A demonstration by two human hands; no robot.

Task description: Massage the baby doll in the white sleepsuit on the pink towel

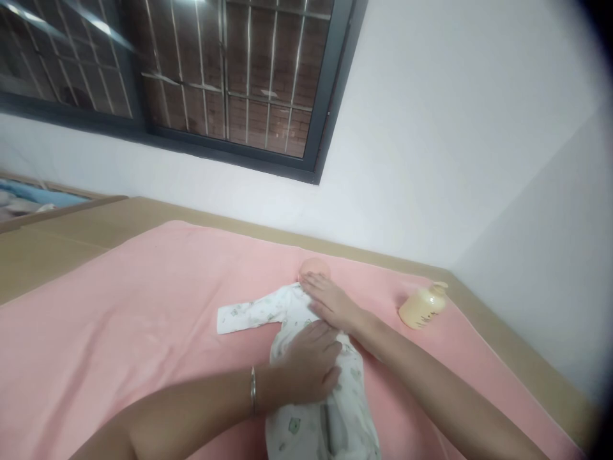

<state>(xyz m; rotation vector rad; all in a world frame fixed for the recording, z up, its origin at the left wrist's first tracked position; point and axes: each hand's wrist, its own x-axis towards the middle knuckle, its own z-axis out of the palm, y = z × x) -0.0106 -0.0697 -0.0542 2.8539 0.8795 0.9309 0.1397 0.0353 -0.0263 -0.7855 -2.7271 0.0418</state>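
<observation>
A white baby romper (297, 421) with small green prints lies face up on a pink blanket (158, 306), one long sleeve stretched out to the left. My left hand (311, 361), with a silver bangle at the wrist, rests over the romper's chest, its fingers laid loosely on the cloth. Farther up, my right hand (332, 303) lies flat across the shoulder and neckline. Its fingertips reach a round, pinkish object (315, 268) at the collar, partly hidden by the fingers; I cannot tell what it is. Below my left hand the romper's front shows an open fold.
A pale yellow pump bottle (421, 310) leans to the right on the blanket, right of my right forearm. A wooden ledge (230, 229) runs along the white wall (407, 128). Above is a dark-framed window (230, 76) with bars. Blue cloth (43, 193) shows at far left.
</observation>
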